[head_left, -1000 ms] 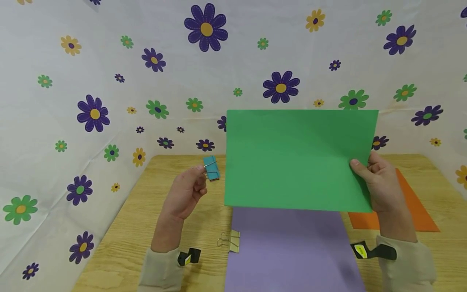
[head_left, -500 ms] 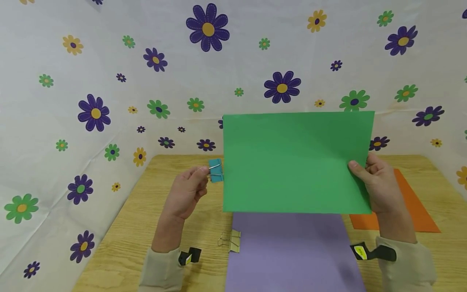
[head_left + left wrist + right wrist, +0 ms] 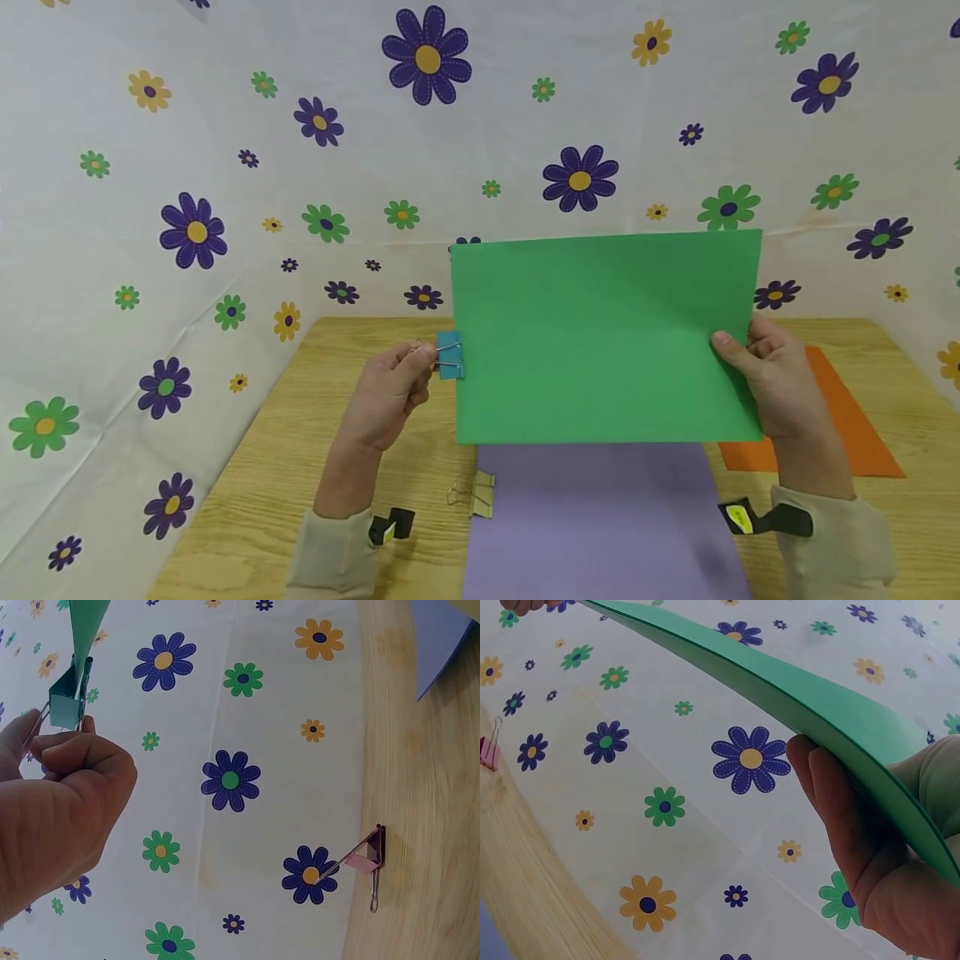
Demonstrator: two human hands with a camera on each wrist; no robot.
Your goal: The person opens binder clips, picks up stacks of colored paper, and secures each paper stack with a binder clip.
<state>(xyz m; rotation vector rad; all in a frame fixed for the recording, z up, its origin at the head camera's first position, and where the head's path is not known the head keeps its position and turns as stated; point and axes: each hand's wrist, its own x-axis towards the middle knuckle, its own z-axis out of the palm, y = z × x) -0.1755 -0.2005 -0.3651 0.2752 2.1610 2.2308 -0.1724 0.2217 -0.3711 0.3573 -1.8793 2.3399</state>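
A blue binder clip (image 3: 450, 354) is pinched by its wire handles between the thumb and fingers of my left hand (image 3: 386, 396). In the left wrist view the clip's mouth (image 3: 66, 709) is spread, and the edge of a green sheet (image 3: 85, 630) sits between its two sides. That green sheet (image 3: 600, 342) is held up in the air, long side across. My right hand (image 3: 787, 383) grips its right edge, thumb on the near face and fingers behind. The right wrist view shows the sheet (image 3: 780, 697) bowing over the fingers (image 3: 840, 802).
Below the green sheet lies a purple sheet (image 3: 600, 525) with a yellow binder clip (image 3: 483, 494) on its left edge. An orange sheet (image 3: 855, 433) lies to the right on the wooden table (image 3: 285, 450). A pink binder clip (image 3: 365, 861) stands on the table. Flowered cloth (image 3: 247, 167) hangs behind.
My left hand has moved slightly right with the blue clip, and the green sheet has shifted a little left and tilted. The clip now meets the sheet's left edge.
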